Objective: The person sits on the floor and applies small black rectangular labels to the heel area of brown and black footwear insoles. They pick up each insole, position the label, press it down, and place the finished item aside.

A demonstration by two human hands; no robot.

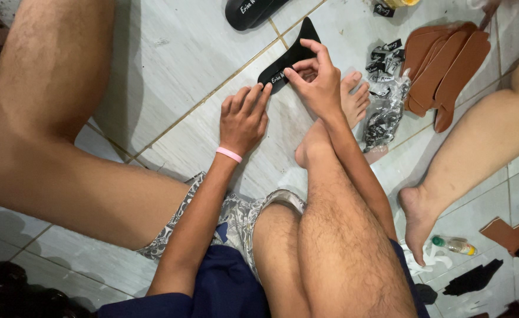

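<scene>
A flat black insole-shaped piece lies on the white tiled floor, with a small label at its near end. My left hand, a pink band on its wrist, presses fingertips against the piece's near edge. My right hand pinches the label end of the piece between thumb and fingers. Both hands reach over my bent legs as I sit on the floor.
A stack of brown insole cutouts lies at the upper right beside a clear bag of small black labels. Another black insole sits at the top. Another person's leg and foot rest at right, near a small bottle.
</scene>
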